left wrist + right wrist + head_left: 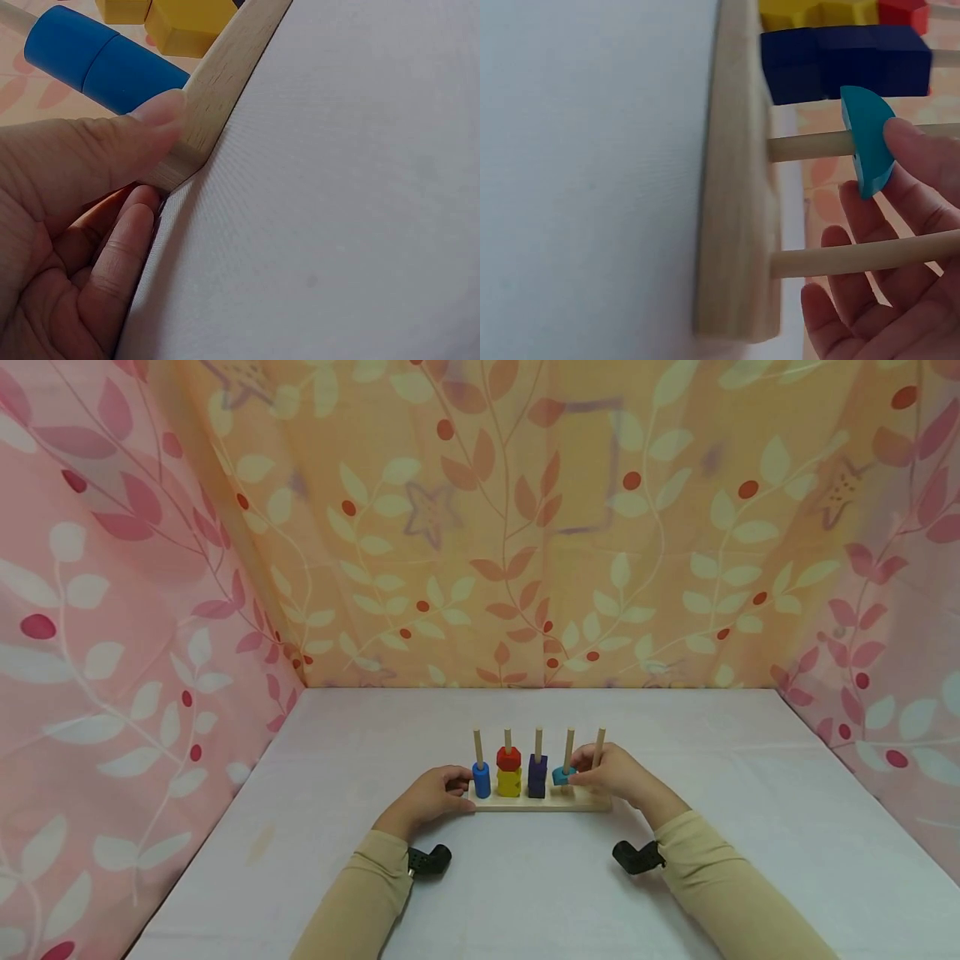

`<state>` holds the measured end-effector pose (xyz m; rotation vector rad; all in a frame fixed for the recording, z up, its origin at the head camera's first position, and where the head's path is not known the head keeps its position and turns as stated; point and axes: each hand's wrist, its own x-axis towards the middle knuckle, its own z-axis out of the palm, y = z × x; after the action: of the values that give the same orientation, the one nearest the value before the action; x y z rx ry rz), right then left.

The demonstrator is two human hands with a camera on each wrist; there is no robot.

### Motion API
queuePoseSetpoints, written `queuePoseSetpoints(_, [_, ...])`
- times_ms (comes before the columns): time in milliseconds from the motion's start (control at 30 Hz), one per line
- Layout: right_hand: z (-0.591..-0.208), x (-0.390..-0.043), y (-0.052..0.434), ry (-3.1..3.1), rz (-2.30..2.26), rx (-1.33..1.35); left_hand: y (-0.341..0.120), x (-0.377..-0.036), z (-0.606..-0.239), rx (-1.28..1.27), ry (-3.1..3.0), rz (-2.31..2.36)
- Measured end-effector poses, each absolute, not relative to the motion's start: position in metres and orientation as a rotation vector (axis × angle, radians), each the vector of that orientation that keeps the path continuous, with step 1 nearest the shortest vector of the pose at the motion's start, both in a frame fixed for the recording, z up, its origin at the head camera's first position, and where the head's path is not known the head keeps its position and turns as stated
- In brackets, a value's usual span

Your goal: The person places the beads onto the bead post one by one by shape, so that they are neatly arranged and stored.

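As my left hand (431, 793) grips the wooden base (217, 82), blocks sit on pegs.
My right hand (611, 774) pinches the teal disc (866, 142).

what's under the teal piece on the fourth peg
Only bare peg shows between the teal piece and the wooden base; no other block sits below it. The right hand pinches the piece, its fingers covering the far side.

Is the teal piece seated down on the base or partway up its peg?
Partway up: the teal piece, pinched by the right hand, leaves bare peg above the wooden base.
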<state>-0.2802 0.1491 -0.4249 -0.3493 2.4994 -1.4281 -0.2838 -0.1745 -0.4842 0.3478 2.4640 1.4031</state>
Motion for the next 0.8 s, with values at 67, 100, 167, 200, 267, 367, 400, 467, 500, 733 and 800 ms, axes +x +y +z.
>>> queuePoseSetpoints(67, [-0.43, -0.281, 0.148, 2.495, -1.422, -0.349, -0.175, -0.283, -0.484, 0.348, 2.466, 1.4])
queuePoseSetpoints(100, [-0.432, -0.282, 0.148, 2.486, -1.425, -0.352, -0.175, -0.283, -0.483, 0.35, 2.467, 1.4])
queuePoseSetpoints(167, [-0.436, -0.283, 0.148, 2.479, -1.429, -0.362, -0.175, -0.283, -0.483, 0.351, 2.466, 1.402])
queuePoseSetpoints(200, [-0.438, -0.284, 0.148, 2.475, -1.434, -0.37, -0.174, -0.283, -0.483, 0.35, 2.463, 1.406])
queuePoseSetpoints(267, [-0.441, -0.285, 0.148, 2.474, -1.434, -0.369, -0.174, -0.283, -0.483, 0.346, 2.454, 1.416])
queuePoseSetpoints(367, [-0.445, -0.285, 0.149, 2.486, -1.401, -0.367, -0.174, -0.283, -0.483, 0.334, 2.445, 1.425])
queuePoseSetpoints(400, [-0.446, -0.285, 0.149, 2.49, -1.391, -0.358, -0.174, -0.283, -0.483, 0.329, 2.445, 1.423])
queuePoseSetpoints(467, [-0.448, -0.285, 0.148, 2.496, -1.378, -0.344, -0.174, -0.283, -0.483, 0.326, 2.446, 1.42])
queuePoseSetpoints(500, [-0.449, -0.285, 0.148, 2.498, -1.376, -0.337, -0.174, -0.283, -0.483, 0.324, 2.449, 1.419])
queuePoseSetpoints(733, [-0.439, -0.281, 0.153, 2.553, -1.27, -0.327, -0.175, -0.285, -0.485, 0.329, 2.448, 1.425])
queuePoseSetpoints(800, [-0.431, -0.278, 0.16, 2.592, -1.205, -0.356, -0.175, -0.285, -0.487, 0.331, 2.44, 1.425])
